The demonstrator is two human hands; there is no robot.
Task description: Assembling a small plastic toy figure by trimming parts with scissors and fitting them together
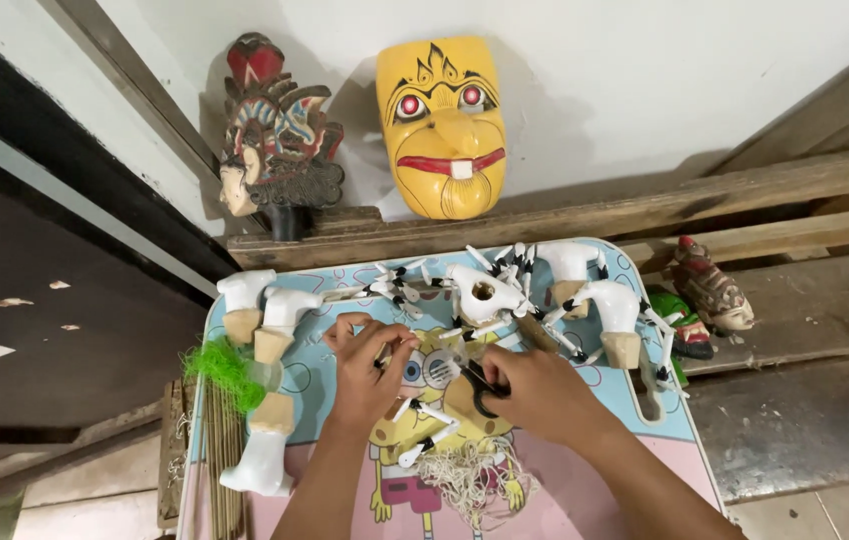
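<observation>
Head view: scissors perhaps pointing up-left.

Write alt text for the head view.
Two bare hands, left hand and right hand, work over a small cartoon-printed table strewn with white-painted wooden puppet parts; the right grips black-handled scissors. A yellow carved mask leans on the wall behind.

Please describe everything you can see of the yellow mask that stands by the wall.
The yellow mask looks like painted wood with a glossy finish. It has round red eyes with white rings, black flame-like lines on the forehead, a long nose, red lips and one white tooth. Fine black lines mark a beard on the chin. It stands upright, leaning back on the white wall, its chin resting on a rough wooden beam. No hand touches it.
</observation>
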